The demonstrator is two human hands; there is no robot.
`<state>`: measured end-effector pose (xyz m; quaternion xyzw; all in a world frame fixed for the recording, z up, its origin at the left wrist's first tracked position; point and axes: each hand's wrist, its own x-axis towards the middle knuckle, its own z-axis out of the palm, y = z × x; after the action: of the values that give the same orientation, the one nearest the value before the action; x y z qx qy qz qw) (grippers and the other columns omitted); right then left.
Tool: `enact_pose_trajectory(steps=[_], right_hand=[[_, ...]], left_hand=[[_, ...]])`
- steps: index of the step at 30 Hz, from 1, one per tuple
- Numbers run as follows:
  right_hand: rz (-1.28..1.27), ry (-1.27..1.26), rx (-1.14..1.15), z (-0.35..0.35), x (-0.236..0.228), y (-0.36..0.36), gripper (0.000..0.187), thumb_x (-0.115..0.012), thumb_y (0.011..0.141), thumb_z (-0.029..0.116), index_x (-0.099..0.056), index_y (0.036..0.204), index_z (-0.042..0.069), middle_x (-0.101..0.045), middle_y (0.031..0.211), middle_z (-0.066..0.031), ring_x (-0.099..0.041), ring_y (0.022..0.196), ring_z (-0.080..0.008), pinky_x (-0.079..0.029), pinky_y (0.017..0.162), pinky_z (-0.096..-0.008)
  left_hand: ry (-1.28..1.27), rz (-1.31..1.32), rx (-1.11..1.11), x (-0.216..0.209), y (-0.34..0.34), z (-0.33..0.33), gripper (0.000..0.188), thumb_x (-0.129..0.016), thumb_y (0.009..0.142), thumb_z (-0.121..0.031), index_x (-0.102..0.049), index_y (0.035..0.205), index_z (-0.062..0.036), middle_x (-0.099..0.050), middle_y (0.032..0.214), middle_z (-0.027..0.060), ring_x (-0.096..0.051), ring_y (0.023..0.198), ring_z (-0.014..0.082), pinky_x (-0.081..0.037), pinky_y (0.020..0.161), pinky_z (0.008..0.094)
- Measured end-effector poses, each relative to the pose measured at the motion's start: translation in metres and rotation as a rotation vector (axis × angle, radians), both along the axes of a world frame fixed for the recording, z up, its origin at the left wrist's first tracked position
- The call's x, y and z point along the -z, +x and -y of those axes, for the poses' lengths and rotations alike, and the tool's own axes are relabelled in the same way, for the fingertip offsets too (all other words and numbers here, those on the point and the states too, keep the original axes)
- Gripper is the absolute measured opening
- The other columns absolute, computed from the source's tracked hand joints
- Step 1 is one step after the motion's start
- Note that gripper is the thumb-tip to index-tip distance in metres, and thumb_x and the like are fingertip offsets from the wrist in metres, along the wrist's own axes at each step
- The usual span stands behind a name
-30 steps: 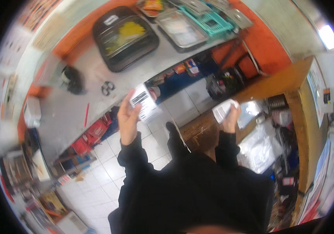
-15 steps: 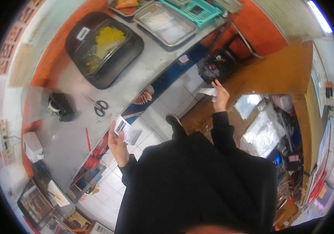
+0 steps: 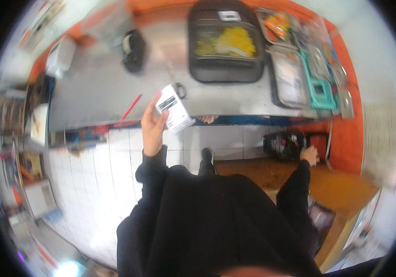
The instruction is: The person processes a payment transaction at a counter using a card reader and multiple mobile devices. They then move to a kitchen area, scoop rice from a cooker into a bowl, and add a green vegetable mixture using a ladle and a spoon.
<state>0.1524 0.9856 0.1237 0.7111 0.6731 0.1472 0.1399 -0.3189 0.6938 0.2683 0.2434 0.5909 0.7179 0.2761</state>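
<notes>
Grips a white rectangular paper card printed in black [image 3: 176, 111] between thumb and fingers of the left hand [image 3: 152, 129]. Holds it up at a tilt, overlapping in view the near edge of a long, smooth grey bench [image 3: 101, 101] and partly covering a pair of black-handled scissors [image 3: 180, 90]. Has the right hand [image 3: 309, 154] stretched well out to the right, at or above a brown wooden unit [image 3: 341, 177] and near a shiny black plastic bag [image 3: 282, 145]; cannot tell, through the blur, whether closed or gripping anything. Wears black sleeves [image 3: 154, 164] on both arms. Has on the bench, left of the card, a thin red stick [image 3: 132, 106] near the front edge and, farther back, a blurred black tape dispenser [image 3: 135, 55]. Has, to the right of the scissors, a black round-cornered case [image 3: 225, 73] with a bright yellow patch [image 3: 237, 40]; beyond that, a shiny metal tray [image 3: 295, 105] just beside a turquoise plastic basket [image 3: 322, 102]. Stands on a white tiled floor [image 3: 119, 166], showing one black shoe [image 3: 207, 155].
</notes>
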Motion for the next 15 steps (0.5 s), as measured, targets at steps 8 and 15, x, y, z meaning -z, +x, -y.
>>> enact_pose_trajectory(steps=[8, 15], right_hand=[[-0.447, -0.905, -0.029, -0.077, 0.142, 0.011, 0.044, -0.058, 0.076, 0.038, -0.054, 0.105, 0.004, -0.056, 0.102, -0.0155, -0.055, 0.091, -0.0283, -0.044, 0.069, -0.0444], [-1.244, -1.685, -0.822, 0.114, 0.002, -0.403, 0.025, -0.049, 0.085, 0.009, -0.048, 0.108, -0.001, -0.058, 0.09, -0.0091, -0.056, 0.077, -0.0133, -0.045, 0.065, -0.0234]], left_hand=[[0.192, 0.031, -0.333, -0.015, -0.065, 0.067, 0.042, -0.045, 0.085, -0.002, -0.038, 0.126, -0.0039, -0.047, 0.116, 0.0102, -0.052, 0.097, 0.0145, -0.049, 0.069, 0.023], [0.107, -0.17, -0.591, 0.015, -0.075, 0.126, 0.057, -0.047, 0.077, 0.012, -0.031, 0.129, -0.0022, -0.04, 0.127, 0.0126, -0.053, 0.091, 0.0106, -0.046, 0.069, 0.0203]])
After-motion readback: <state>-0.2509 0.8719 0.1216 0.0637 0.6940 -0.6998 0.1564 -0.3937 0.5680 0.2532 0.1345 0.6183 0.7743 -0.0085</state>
